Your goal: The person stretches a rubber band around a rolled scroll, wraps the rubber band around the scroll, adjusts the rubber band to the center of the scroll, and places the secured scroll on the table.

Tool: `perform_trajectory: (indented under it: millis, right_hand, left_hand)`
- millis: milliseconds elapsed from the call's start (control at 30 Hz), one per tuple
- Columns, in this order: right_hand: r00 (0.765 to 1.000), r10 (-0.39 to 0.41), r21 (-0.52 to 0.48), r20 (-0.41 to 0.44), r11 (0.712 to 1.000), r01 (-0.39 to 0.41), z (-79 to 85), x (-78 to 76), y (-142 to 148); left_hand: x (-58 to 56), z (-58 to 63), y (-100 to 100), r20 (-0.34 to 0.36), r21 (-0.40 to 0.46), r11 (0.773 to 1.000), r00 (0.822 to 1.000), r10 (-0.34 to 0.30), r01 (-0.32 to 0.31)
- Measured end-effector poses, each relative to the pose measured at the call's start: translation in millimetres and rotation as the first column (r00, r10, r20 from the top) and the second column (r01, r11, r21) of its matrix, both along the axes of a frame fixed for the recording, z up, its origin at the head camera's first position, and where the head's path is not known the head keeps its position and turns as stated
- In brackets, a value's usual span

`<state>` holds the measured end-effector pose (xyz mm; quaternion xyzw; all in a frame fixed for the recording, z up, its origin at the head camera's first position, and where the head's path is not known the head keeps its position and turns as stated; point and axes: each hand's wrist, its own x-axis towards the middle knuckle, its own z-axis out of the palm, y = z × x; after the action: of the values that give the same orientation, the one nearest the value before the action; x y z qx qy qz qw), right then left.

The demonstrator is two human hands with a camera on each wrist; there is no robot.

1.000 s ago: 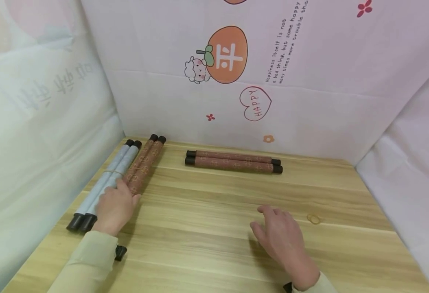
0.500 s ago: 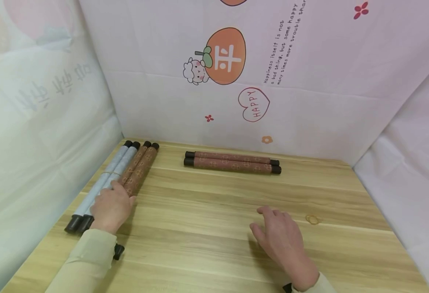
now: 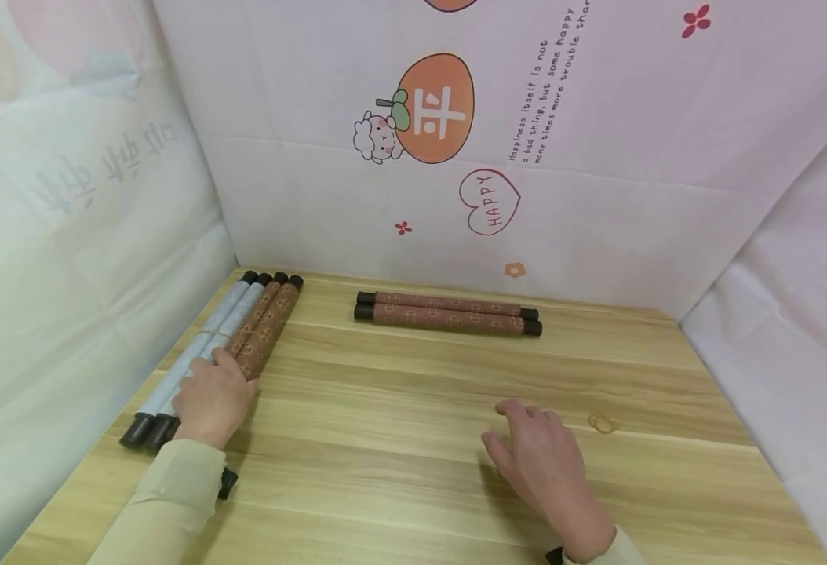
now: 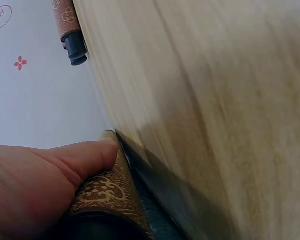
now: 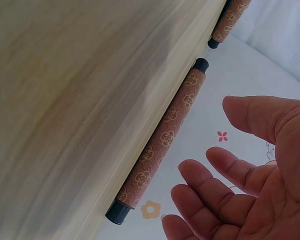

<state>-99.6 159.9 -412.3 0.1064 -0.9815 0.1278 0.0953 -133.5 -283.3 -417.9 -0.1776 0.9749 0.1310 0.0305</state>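
My left hand (image 3: 212, 400) grips a pair of brown patterned scrolls (image 3: 265, 329) with black end knobs, at the left of the table. Its thumb lies along the side of one brown scroll (image 4: 107, 192) in the left wrist view. Right beside them lie two pale blue scrolls (image 3: 183, 373), tied with a thin band round their middle. The near part of the brown pair is hidden under the hand. My right hand (image 3: 544, 459) holds nothing, its fingers loosely bent and spread over the right half of the table.
Another pair of brown scrolls (image 3: 456, 315) lies crosswise at the back of the wooden table (image 3: 385, 439). Thin yellowish rubber bands (image 3: 592, 424) lie right of my right hand. White printed cloth (image 3: 300, 188) walls the back and both sides.
My left hand has drawn the brown pair left and slightly nearer, so it now lies close alongside the blue pair. The right hand has stayed in place.
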Motion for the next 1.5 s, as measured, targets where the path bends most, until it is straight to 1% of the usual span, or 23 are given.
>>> perform_trajectory:
  millis: [167, 500, 600, 867, 1100, 1300, 1500]
  right_hand:
    - [1.0, -0.013, 0.001, 0.024, 1.0, 0.013, -0.1, 1.2, 0]
    - [1.0, -0.01, -0.003, 0.029, 1.0, 0.01, -1.2, 1.0, 0]
    - [0.999, -0.011, 0.0, 0.033, 1.0, 0.011, -1.8, 0.8, 1]
    - [0.999, -0.007, 0.005, 0.031, 1.0, 0.007, -2.8, 0.7, 1]
    - [0.999, -0.006, 0.011, 0.036, 1.0, 0.006, -3.9, -0.6, 1]
    - [0.998, -0.011, 0.012, 0.06, 1.0, 0.011, -5.1, -0.7, 1]
    - [0.997, -0.018, 0.013, 0.075, 1.0, 0.017, -5.4, -0.4, 2]
  left_hand:
    - [0.5, -1.6, -1, -0.04, -0.006, 1.0, 0.999, -0.015, 0.015]
    - [0.9, -3.5, 1, -0.05, 0.02, 0.999, 0.998, -0.027, 0.028]
    - [1.5, -3.9, 1, -0.042, 0.02, 0.999, 0.999, -0.031, 0.032]
    - [5.3, -3.3, 2, -0.007, -0.022, 0.998, 0.998, -0.06, 0.059]
    - [8.7, -2.8, 5, -0.034, -0.063, 0.996, 0.998, -0.057, 0.055]
    - [9.3, -3.4, 4, -0.017, -0.07, 0.996, 0.998, -0.054, 0.053]
    - [11.1, -4.1, 5, -0.03, -0.087, 0.994, 0.997, -0.07, 0.068]
